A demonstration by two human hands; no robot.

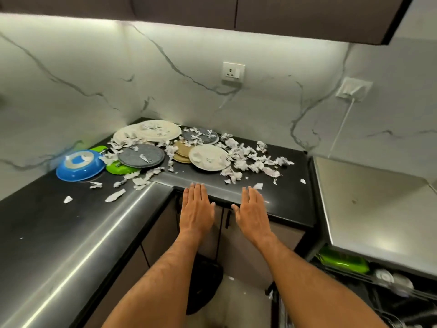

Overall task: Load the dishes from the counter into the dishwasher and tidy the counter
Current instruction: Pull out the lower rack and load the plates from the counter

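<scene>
Far left on the counter (59, 233), near the wall edge, you have an upturned blue bowl (80, 165) sitting base-up, with a green dish (120, 168) just beside it, partly tucked under a grey plate (141, 156). Behind those, in the back corner of the counter, two large cream plates (151, 131) overlap each other and are littered with torn paper scraps (246, 159). Moving right along the back edge, a second grey plate (200, 136) lies under more scraps, a small stack of tan plates (182, 152) sits in front of it, and a cream plate (208, 157) overlaps that stack on its right. The scraps spread from the blue bowl across to the right end of the counter — thickest right of the cream plate, with a few loose bits nearer the front edge.

At the front edge, where the counter turns its inner corner, your left hand (196, 209) lies flat, palm down, fingers straight and together, holding nothing. Your right hand (253, 209) is just beside it in the same pose — fingers extended, empty, fingertips over the counter's front edge.

Lower right, the dishwasher (378, 292) stands open, a green dish in rack (345, 262) already in it.
</scene>
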